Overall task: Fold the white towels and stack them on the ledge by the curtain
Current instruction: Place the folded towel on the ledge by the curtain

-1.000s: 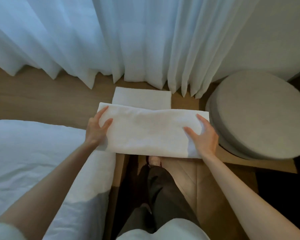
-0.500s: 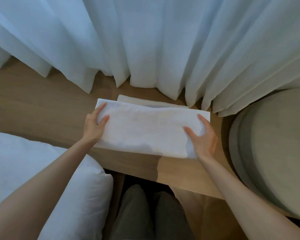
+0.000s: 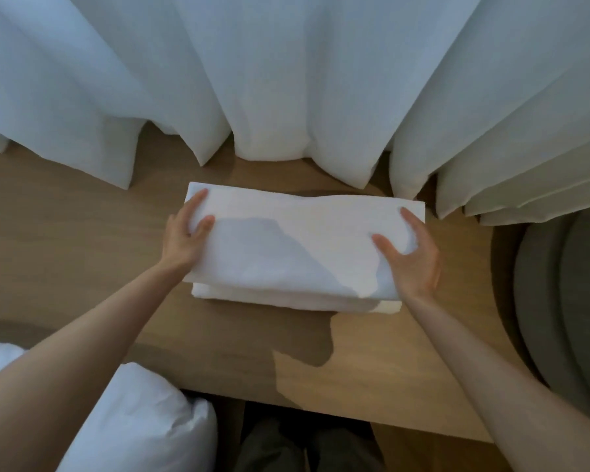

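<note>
A: Head cam: where is the top towel [image 3: 297, 240]?
B: On the lower towel [image 3: 286, 299], on the ledge [image 3: 82, 250], just short of the curtain [image 3: 286, 80] hem. Left hand [image 3: 183, 240] and right hand [image 3: 411, 258] pinch its ends, thumbs on top.
A: Edges, room?
B: Lower towel peeks out on the side away from the curtain. Bare wood below the curtain's left; grey stool [image 3: 566, 301] at its right end.
</note>
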`<state>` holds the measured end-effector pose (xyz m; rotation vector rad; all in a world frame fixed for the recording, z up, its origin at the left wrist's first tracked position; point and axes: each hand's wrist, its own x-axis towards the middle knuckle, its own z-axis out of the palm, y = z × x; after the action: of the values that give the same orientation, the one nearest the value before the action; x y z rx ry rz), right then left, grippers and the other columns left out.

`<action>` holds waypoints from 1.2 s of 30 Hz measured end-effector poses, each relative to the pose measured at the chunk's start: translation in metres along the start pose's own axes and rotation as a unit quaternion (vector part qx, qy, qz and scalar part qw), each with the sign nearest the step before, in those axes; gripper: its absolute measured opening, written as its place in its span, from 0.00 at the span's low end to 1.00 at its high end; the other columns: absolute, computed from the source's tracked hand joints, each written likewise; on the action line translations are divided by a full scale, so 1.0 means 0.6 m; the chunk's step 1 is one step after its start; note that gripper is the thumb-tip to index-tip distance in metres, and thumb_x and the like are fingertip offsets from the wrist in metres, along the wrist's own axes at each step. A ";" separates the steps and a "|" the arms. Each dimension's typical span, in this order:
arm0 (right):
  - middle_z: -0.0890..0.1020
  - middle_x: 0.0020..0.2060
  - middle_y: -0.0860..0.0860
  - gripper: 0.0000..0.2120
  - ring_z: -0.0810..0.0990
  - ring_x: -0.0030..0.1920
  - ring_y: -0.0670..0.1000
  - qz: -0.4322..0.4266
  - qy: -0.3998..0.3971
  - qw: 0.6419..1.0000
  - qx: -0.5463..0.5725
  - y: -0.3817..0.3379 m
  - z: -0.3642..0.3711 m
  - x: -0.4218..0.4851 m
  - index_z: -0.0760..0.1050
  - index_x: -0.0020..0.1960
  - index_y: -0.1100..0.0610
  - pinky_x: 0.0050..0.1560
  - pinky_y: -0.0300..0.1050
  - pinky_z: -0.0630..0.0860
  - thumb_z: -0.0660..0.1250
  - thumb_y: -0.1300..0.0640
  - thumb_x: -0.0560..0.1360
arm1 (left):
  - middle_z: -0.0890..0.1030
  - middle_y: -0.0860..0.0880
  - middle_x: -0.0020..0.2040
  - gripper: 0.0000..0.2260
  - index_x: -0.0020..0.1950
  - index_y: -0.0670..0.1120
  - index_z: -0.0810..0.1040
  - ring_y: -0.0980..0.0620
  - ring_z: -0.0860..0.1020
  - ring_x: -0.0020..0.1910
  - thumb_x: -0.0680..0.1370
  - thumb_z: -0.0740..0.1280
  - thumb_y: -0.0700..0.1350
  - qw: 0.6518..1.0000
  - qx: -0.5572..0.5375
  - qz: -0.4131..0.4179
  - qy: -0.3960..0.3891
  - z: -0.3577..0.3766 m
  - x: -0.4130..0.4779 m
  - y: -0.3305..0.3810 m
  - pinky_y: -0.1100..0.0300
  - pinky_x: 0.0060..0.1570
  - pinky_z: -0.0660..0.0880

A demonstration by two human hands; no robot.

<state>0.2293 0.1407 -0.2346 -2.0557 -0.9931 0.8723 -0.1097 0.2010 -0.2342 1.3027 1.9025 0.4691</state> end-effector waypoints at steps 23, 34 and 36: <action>0.45 0.78 0.54 0.32 0.42 0.77 0.57 -0.176 -0.080 0.887 -0.419 -0.047 0.115 -0.054 0.45 0.79 0.50 0.73 0.57 0.35 0.55 0.65 0.80 | 0.43 0.49 0.79 0.24 0.78 0.51 0.45 0.49 0.39 0.77 0.83 0.49 0.44 0.951 0.251 0.180 -0.015 0.121 -0.063 0.065 0.50 0.72 0.33; 0.39 0.77 0.46 0.30 0.35 0.76 0.58 -0.191 -0.155 0.817 -0.522 0.005 0.157 -0.020 0.35 0.77 0.43 0.71 0.67 0.33 0.38 0.36 0.78 | 0.47 0.54 0.79 0.31 0.79 0.53 0.47 0.49 0.43 0.78 0.78 0.43 0.63 0.893 0.386 0.224 -0.055 0.159 -0.018 0.012 0.35 0.70 0.37; 0.35 0.76 0.45 0.32 0.32 0.75 0.60 -0.150 -0.147 0.833 -0.512 0.009 0.146 -0.017 0.32 0.75 0.40 0.69 0.69 0.31 0.37 0.32 0.76 | 0.45 0.54 0.79 0.32 0.78 0.54 0.44 0.48 0.42 0.77 0.76 0.42 0.65 0.911 0.373 0.173 -0.038 0.139 -0.012 0.000 0.36 0.70 0.36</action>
<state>0.1570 0.1544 -0.2832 -2.4853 -2.2538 0.5087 -0.0449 0.1848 -0.2844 2.1341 1.8491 -0.1831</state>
